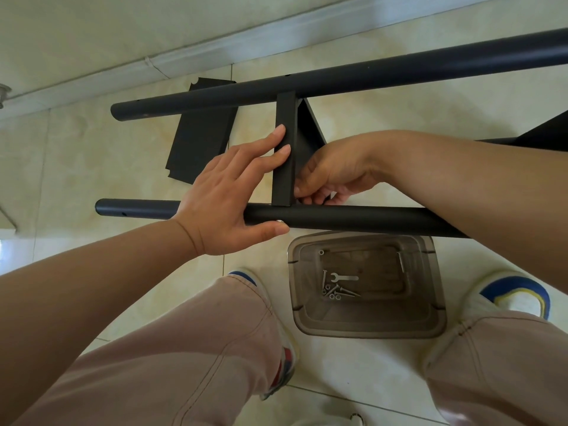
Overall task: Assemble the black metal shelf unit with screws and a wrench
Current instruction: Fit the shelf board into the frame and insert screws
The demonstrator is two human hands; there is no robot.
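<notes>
Two black tubes (338,84) cross the middle of the frame, with a shelf panel (284,155) standing on edge between them. The left hand (227,195) lies flat and straight-fingered, fingertips on the panel and thumb along the near tube (353,219). The right hand (329,176) pinches something small, hidden at the joint of panel and tube. If the flat hand eases, the panel could tip and the holes drift apart, so the screw may cross-thread or drop. Spare screws (333,290) and the wrench (344,277) sit in a clear tub (430,302), bottom centre. Another panel (199,142) lies upper left.
</notes>
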